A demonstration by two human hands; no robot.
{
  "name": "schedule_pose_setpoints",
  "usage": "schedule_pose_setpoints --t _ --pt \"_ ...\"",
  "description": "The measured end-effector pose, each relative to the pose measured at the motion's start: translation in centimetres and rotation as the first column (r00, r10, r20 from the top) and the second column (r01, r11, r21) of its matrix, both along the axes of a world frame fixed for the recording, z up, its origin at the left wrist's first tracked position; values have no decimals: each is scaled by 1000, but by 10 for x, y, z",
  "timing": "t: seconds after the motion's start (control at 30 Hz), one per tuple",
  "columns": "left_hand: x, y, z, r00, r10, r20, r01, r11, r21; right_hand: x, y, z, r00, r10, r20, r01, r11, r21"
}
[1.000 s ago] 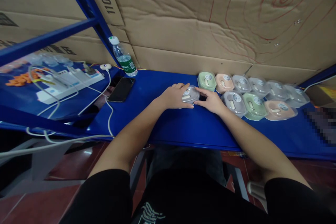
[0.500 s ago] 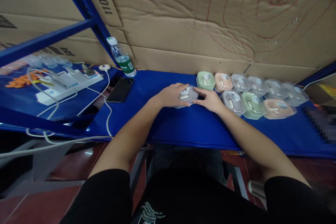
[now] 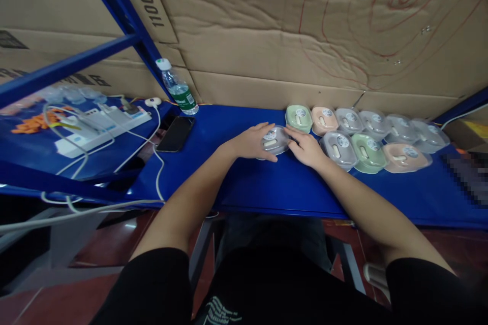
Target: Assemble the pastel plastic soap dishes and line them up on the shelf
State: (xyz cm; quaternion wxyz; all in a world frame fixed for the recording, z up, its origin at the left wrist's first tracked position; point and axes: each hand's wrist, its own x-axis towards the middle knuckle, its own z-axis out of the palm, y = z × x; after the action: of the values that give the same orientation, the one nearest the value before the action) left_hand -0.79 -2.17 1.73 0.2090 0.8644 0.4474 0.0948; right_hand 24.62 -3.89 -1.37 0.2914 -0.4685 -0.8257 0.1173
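Note:
A small grey plastic box with a clear lid, a round sticker and a pale oblong piece on top rests on the blue table between my hands. My left hand grips its left side, fingers along the far edge and thumb along the near edge. At the right side, the fingers of my right hand press against the box's edge and lid. Just right of that hand is a similar grey box, beside a green box and a peach box. The box's underside is hidden.
A back row of similar boxes starts with a green one by the cardboard wall. On the left are a water bottle, a phone, a power strip with cables, and orange pieces.
My right hand has shifted slightly, its fingertips now higher on the box's right edge. The left thumb and fingers look a little more spread. The box stays in nearly the same place.

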Motion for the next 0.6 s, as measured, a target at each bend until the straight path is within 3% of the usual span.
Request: schedule_pose_setpoints --t 0.17,0.27,0.37,0.47,0.6 --pt "0 0 1 956 59 289 -8 984 -177 3 -5 11 994 -100 45 94 989 116" --pt "4 -3 1 948 8 318 56 980 -190 3 -12 20 997 -70 -19 73 965 252" --pt "9 -10 6 980 -11 196 39 989 -140 0 -25 32 997 22 -72 6 929 371" --pt "16 -18 12 999 30 28 -30 1000 -6 -8 -43 45 989 144 -33 -117 901 419" --pt "28 -24 7 994 15 -104 -10 999 49 -20 -66 55 955 291 58 -286 849 444"
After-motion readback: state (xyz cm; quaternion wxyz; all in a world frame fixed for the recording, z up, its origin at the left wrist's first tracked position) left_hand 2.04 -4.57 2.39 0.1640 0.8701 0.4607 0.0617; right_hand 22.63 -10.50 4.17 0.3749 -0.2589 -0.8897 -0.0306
